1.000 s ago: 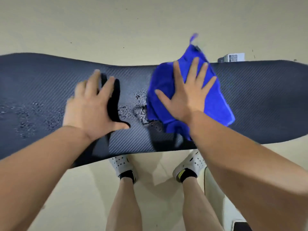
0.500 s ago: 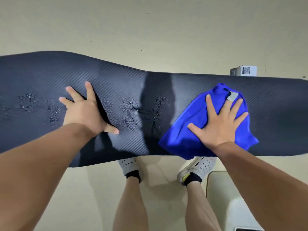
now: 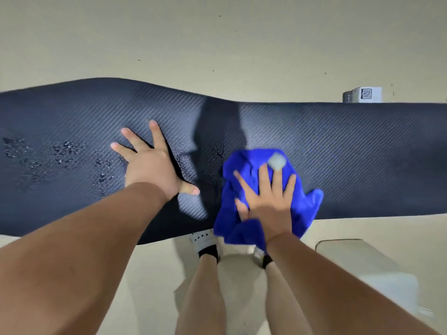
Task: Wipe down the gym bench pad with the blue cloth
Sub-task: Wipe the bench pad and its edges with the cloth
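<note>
A long dark bench pad [image 3: 350,151] with a woven texture runs across the view. Water droplets dot its left half and the middle. The blue cloth [image 3: 304,201], with a small grey tag, lies crumpled on the pad's near edge, right of centre, and hangs a little over it. My right hand [image 3: 268,201] presses flat on the cloth with fingers spread. My left hand [image 3: 151,165] rests flat on the bare pad to the left, fingers apart, holding nothing.
Beige floor surrounds the bench. A small white box [image 3: 365,95] with a QR code sits beyond the pad at the far right. My two feet in white shoes [image 3: 205,240] stand just under the near edge. A pale flat object [image 3: 362,267] lies at the lower right.
My right hand swept the cloth right and toward the near edge, and has now slid it back left toward the middle. My left hand stayed planted on the pad.
</note>
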